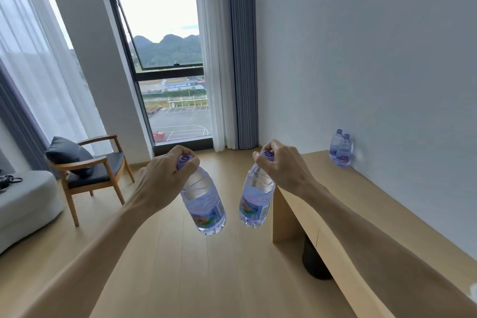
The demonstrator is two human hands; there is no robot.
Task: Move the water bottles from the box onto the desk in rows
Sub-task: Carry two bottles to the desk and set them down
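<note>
Head view:

- Two bottles [340, 148] already standing on the desk [361, 204], upright, touching or nearly so, at the desk's far end hard against the wall [374, 59]; the start of a row, by the look of it.
- Left hand [165, 175] out over the floor [180, 266], well to the left of the desk, fingers curled round the purple cap and neck of the left bottle [204, 204]; bottle hanging tilted, base swung toward the desk.
- Right hand [281, 162] just off the desk's near-left corner, fingers likewise closed round the cap and neck of the right bottle [255, 201]; bottle hanging tilted the other way, base toward its neighbour, the two bases near but apart.
- Neither carried bottle over the desk top yet; both in the air, short of the standing pair.
- Box not in view, so no telling how many bottles remain in it.
- Judged progress: early. Two placed, two in transit, an unknown number left.
- Likely still to do for this pair: carry to the far end of the desk, set upright beside the standing two, keep the line straight along the wall.
- Elsewhere, away from the desk: a wooden chair [93, 170] with a dark cushion across the floor, a window [167, 59] beyond.
</note>
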